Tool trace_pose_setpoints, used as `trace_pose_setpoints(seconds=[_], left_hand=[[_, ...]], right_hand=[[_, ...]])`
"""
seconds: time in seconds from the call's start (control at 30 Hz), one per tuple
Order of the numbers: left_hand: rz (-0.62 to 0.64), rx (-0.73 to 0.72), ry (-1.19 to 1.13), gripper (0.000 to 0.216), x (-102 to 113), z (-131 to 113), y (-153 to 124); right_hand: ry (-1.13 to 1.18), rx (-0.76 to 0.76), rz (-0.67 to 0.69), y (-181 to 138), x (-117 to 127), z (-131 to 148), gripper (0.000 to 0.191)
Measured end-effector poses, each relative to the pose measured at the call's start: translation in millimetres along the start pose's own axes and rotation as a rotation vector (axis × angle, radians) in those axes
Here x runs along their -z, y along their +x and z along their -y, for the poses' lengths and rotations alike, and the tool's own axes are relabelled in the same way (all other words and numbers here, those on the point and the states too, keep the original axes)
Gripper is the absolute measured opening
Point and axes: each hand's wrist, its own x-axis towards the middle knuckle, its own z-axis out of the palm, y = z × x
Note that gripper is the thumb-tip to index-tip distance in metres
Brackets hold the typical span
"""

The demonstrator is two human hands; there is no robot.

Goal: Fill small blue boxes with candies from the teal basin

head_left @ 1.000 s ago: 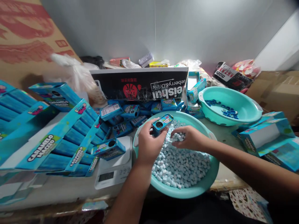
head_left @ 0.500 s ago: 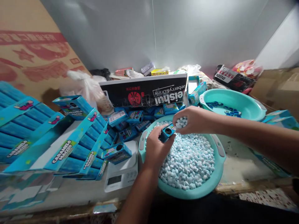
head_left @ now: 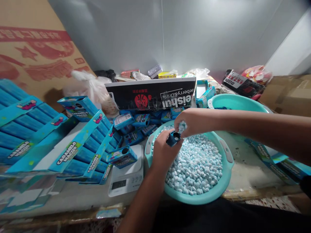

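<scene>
My left hand (head_left: 164, 153) grips a small blue candy box (head_left: 173, 138) with a round hole in its top, held over a teal basin (head_left: 225, 181) full of pale blue candies (head_left: 196, 165). Cupped just above the box's hole, my right hand (head_left: 193, 122) is closed on a handful of the candies. Another small blue box (head_left: 121, 156) lies on a white digital scale (head_left: 126, 179) left of the basin.
Open blue display cartons (head_left: 80, 145) lie at the left. Loose small boxes (head_left: 141, 121) are heaped before a black carton (head_left: 152, 94). A second teal basin (head_left: 233, 102) stands at the back right. Cardboard boxes (head_left: 289, 94) and flattened blue cartons (head_left: 274, 158) sit on the right.
My right hand scooped candies from the basin and rose over the box. My left hand tipped the box upright, hole upward. The view shifted slightly.
</scene>
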Motion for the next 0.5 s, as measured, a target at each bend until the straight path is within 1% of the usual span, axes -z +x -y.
trace_pose_setpoints(seconds=[0.13, 0.33, 0.5], left_hand=[[0.009, -0.041, 0.001, 0.029, -0.3, 1.4, 0.5], [0.057, -0.01, -0.066, 0.021, 1.2, -0.1, 1.5], [0.055, -0.004, -0.081, 0.023, 0.5, 4.1, 2.1]], right_hand=[[-0.051, -0.024, 0.031, 3.4, 4.8, 4.0, 0.029], [-0.071, 0.015, 0.117, 4.1, 5.1, 9.7, 0.03], [-0.094, 0.028, 0.147, 6.7, 5.3, 12.6, 0.034]])
